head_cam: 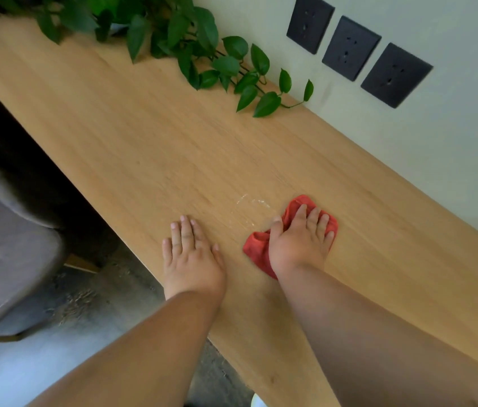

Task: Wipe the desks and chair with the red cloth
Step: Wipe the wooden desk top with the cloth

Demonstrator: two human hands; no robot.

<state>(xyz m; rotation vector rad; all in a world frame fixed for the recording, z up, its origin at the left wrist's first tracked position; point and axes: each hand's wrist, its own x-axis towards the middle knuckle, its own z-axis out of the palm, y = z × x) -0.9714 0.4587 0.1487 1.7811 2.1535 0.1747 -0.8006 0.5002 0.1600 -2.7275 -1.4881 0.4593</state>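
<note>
1. On one long wooden desk lie two bare hands and one red cloth.
2. The right hand lies flat on top of the red cloth and presses it down on the desk. Its four fingers are straight and a little apart, and the thumb points out to the side over the cloth.
3. The red cloth is bunched up. It sits near the front edge of the desk, and bits of it stick out past the fingertips and beside the wrist.
4. The left hand lies flat on the bare wood, close to the front edge of the desk. Its fingers are straight and close together, and it holds nothing.
5. The two hands are near each other but do not touch.
6. One small patch of white marks shows on the wood, between the two hands and a bit farther away from the person.
7. One green plant with many leaves sits at the far end of the desk. One leafy vine trails along the wood beside the wall.
8. Three black sockets sit in a row on the pale wall above the desk.
9. One grey chair stands on the floor to the left of the desk, apart from it.
</note>
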